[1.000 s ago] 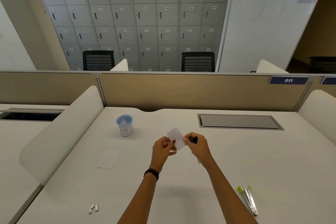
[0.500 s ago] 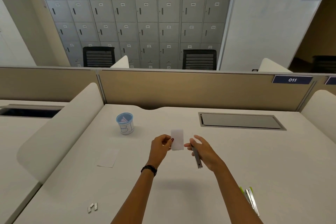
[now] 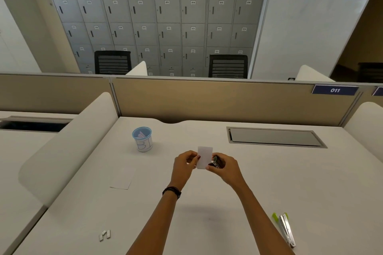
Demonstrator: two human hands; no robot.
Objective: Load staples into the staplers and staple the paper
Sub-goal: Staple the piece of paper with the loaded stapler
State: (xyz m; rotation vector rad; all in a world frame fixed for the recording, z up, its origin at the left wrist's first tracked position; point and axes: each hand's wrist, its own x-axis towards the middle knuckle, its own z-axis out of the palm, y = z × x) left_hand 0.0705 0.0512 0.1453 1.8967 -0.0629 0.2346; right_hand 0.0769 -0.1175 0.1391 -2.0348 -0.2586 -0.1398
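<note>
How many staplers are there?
2: a dark stapler in the right hand, against the paper, and a green and silver stapler lying open on the desk's near right.

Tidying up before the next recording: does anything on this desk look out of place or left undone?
Two things. The green stapler lies hinged open near the right front edge, and loose staple strips sit scattered at the left front. Otherwise the left hand holds the paper while the right hand brings up a dark stapler.

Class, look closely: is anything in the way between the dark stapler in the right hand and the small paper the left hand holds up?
Nothing visible. The right hand brings the stapler right against the paper pinched by the left hand.
</note>
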